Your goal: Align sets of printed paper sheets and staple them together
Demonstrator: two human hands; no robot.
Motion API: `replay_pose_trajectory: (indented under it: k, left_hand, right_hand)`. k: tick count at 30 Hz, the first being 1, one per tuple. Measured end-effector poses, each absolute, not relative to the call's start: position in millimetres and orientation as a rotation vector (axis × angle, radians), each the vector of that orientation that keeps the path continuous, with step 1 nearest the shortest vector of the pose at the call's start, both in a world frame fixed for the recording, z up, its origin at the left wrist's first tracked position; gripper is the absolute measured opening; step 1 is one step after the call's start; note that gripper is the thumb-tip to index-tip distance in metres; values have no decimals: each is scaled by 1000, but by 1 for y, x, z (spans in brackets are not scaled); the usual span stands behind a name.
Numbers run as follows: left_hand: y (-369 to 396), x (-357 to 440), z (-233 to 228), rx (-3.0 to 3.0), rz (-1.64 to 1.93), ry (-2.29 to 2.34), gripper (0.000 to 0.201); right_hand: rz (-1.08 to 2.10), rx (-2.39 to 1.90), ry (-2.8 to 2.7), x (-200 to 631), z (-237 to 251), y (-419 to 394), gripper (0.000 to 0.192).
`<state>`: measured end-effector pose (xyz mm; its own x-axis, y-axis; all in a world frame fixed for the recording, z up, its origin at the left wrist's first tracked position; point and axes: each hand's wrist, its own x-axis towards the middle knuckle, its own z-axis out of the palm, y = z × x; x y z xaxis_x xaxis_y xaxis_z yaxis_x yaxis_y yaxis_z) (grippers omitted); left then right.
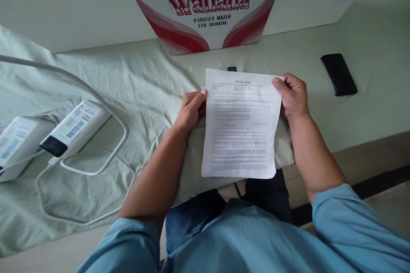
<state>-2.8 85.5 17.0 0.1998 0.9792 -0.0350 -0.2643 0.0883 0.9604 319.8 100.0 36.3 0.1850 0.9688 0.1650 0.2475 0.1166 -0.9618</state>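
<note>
A stack of printed paper sheets [241,132] is held in front of me over the near edge of the cloth-covered table, its text facing up and too small to read. My left hand [192,108] pinches the left edge near the top, thumb along the margin. At the upper right corner, my right hand [291,94] grips the sheets with the thumb on top and the fingers behind. The right edge bends slightly. Just past the top edge, a small black object [232,69] pokes out, mostly hidden by the paper.
A Wahaha water carton [211,13] stands at the back against a white surface. A black phone [339,74] lies on the right of the green cloth [153,76]. To the left are two white power banks [81,121] [22,143] with a looping white cable [123,130].
</note>
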Motion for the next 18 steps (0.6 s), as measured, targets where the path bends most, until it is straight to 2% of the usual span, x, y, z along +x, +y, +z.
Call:
replay_pose_trajectory:
  k: [3,7,12,14,18]
  left_hand:
    - [84,-4,18,1115,1091,914,41]
    - [86,-1,17,1051,1257,1004,39]
    - [92,-1,12,1008,1447,1083,54]
    - [94,-5,12,981,1409,1058,58]
    - [97,-16,16,1050,1117,899,70]
  right_hand:
    - [849,-1361,-1230,320,32,102,65]
    - [956,-1302,-1172,314,33,99,68]
    - [1157,-1227,-1279,304,35,95,76]
    - [1171,-1239,-1338,304,33,94,69]
    - [1044,-1339,-1408,308,29,94,54]
